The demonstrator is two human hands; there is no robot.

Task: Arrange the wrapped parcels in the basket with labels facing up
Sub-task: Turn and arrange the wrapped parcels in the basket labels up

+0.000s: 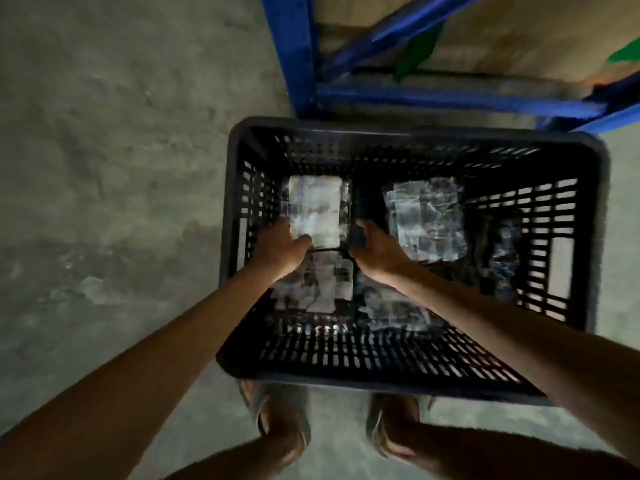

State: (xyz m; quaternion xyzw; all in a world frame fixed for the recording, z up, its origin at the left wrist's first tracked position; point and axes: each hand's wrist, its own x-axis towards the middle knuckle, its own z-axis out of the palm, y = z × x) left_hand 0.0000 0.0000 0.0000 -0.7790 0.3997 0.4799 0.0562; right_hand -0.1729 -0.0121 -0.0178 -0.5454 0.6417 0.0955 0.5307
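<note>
A black slatted basket (408, 382) stands on the floor in front of my feet. Inside lie several parcels wrapped in clear film. The far-left parcel (313, 206) shows a white label on top. My left hand (280, 249) grips its near left corner and my right hand (375, 245) holds its near right edge. Another labelled parcel (427, 220) lies at the far right. A third parcel (320, 287) lies below my hands, partly hidden by my wrists. Darker wrapped parcels (498, 251) sit at the right side and the near middle.
A blue metal rack frame (433, 98) stands just beyond the basket, with cardboard boxes (519, 36) on it. Bare concrete floor (104, 168) spreads to the left. My two feet (280, 427) stand right against the basket's near wall.
</note>
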